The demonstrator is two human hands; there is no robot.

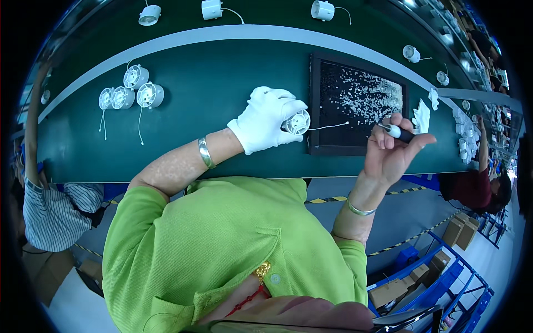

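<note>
One small white fan (297, 122) in the head view, sitting at the right end of the gloved left hand (266, 119), fingers wrapped round its housing. Grille face points right and up at the camera, axis running roughly left-right; its wire (328, 127) trails off right of the fingertips, over the black tray (327, 149). Bare right hand (391, 147) has its fingers curled around a pen-like tool (395, 131), thumb sticking out to the right. Tool's thin tip points left, dark handle end right. Four more fans (149, 95) sit well left of the gloved fingers. Any print on the hub's too small to read, tbh.
</note>
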